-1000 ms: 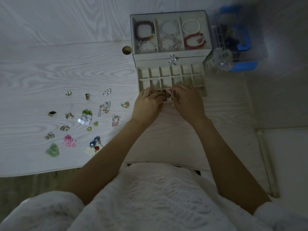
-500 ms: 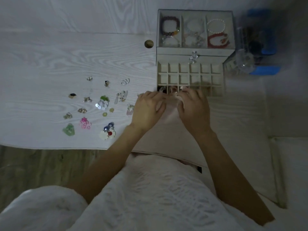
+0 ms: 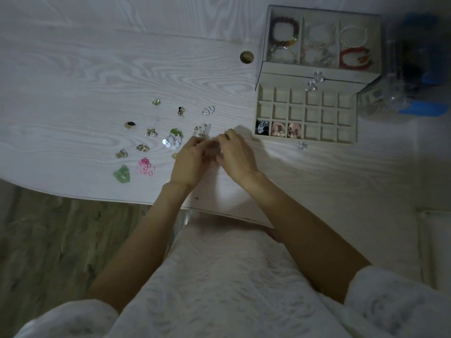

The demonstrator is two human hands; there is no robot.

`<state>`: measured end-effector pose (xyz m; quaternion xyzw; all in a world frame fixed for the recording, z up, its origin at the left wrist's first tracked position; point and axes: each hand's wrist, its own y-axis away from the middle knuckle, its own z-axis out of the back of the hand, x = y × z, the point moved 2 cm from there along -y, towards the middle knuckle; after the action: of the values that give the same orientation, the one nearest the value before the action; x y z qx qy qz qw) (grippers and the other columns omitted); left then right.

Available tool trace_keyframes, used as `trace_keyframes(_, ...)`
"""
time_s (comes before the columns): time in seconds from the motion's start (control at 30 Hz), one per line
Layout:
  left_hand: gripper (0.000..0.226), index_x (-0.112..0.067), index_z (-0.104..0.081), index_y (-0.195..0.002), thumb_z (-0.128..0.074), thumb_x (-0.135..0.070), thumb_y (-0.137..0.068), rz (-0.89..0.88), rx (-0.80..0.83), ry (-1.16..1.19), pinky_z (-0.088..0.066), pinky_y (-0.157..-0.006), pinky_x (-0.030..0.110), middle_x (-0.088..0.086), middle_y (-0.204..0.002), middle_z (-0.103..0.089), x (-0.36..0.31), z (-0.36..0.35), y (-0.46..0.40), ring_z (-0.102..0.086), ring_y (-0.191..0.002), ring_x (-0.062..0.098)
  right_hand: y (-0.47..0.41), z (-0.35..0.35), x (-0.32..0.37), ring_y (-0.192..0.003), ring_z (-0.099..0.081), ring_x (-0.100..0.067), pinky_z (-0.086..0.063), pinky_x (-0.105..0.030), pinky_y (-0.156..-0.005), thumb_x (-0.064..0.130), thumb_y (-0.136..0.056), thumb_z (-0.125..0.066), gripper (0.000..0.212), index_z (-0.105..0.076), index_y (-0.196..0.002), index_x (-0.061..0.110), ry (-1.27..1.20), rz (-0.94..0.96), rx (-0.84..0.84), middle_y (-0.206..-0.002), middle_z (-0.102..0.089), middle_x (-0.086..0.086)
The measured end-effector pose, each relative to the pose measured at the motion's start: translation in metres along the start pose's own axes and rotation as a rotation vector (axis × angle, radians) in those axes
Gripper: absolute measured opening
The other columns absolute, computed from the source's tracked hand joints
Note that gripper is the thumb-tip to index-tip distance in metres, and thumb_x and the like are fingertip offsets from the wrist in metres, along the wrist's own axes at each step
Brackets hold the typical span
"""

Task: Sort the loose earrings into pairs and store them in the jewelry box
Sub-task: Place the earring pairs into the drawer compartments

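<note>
The jewelry box (image 3: 317,78) stands at the back right, its gridded drawer (image 3: 346,140) pulled out. Three front-left cells hold earrings: a black-and-white pair (image 3: 262,128) and pink ones (image 3: 278,129). Several loose earrings lie on the white table (image 3: 73,93) to the left, among them a green one (image 3: 122,174), a pink one (image 3: 145,167) and a sequined one (image 3: 173,140). My left hand (image 3: 189,164) and my right hand (image 3: 238,156) meet fingertip to fingertip just right of the loose earrings. Their fingers are curled. What lies between them is blurred.
Bracelets (image 3: 284,30) fill the box's top tray. A clear and blue plastic container (image 3: 415,76) stands right of the box. A round cable hole (image 3: 247,56) is in the tabletop. The table's front edge (image 3: 97,195) runs just below the earrings, with wooden floor beneath.
Both hands have drawn back from the drawer's front row and moved left to the loose earrings. The view has swung left, so the box sits further right.
</note>
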<state>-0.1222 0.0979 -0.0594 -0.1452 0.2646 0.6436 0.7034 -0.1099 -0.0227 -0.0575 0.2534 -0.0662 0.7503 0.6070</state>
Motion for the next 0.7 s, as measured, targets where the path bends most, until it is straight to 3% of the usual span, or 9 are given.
trace_keyframes(0.2,0.02,-0.007,-0.069,-0.096,-0.06,-0.002,-0.08,-0.064,0.025,-0.044,-0.041,-0.066,0.025,0.015,-0.097,-0.063,0.0,0.001,-0.008,-0.061,-0.079,0.03,0.009,0.002,-0.012,-0.103,-0.053,-0.026,-0.048,-0.036,-0.077,0.014,-0.088,-0.059,0.011,-0.059,-0.096,0.007,-0.057,-0.025,-0.06,-0.113,-0.055,-0.011)
trace_keyframes(0.33,0.008,-0.002,-0.066,-0.086,-0.063,-0.004,-0.079,-0.091,0.061,-0.077,-0.047,-0.064,0.03,0.016,-0.089,-0.062,0.001,0.001,-0.01,-0.061,-0.073,0.031,0.026,0.004,-0.025,-0.082,-0.054,-0.029,-0.047,-0.038,-0.065,0.01,-0.086,-0.057,0.007,-0.057,-0.087,0.004,-0.094,-0.039,-0.112,-0.091,-0.057,-0.014)
trace_keyframes(0.47,0.009,-0.003,-0.064,-0.088,-0.062,-0.009,-0.082,-0.136,0.116,-0.079,-0.047,-0.063,0.032,0.017,-0.085,-0.062,-0.014,-0.005,-0.011,-0.06,-0.073,0.031,0.043,0.005,-0.035,-0.068,-0.053,-0.025,-0.037,-0.032,-0.053,0.005,-0.081,-0.053,0.003,-0.054,-0.08,0.008,-0.132,-0.07,-0.164,-0.074,-0.058,-0.008)
trace_keyframes(0.6,0.008,-0.005,-0.063,-0.088,-0.062,-0.01,-0.082,-0.127,0.12,0.03,-0.053,-0.07,0.04,0.014,-0.085,-0.067,-0.019,-0.011,-0.013,-0.063,-0.075,0.029,0.048,0.012,-0.041,-0.066,-0.054,-0.019,-0.041,-0.03,-0.056,0.005,-0.077,-0.057,0.006,-0.059,-0.081,0.009,-0.305,-0.146,-0.206,-0.075,-0.062,-0.004)
trace_keyframes(0.7,0.006,-0.01,-0.061,-0.09,-0.063,-0.011,-0.084,-0.058,0.131,0.21,-0.053,-0.077,0.029,0.005,-0.089,-0.07,-0.024,-0.013,-0.011,-0.065,-0.081,0.017,0.05,0.016,-0.054,-0.071,-0.055,-0.015,-0.041,-0.025,-0.06,0.005,-0.078,-0.059,0.011,-0.065,-0.085,0.01,-0.352,-0.179,-0.208,-0.082,-0.065,-0.003)
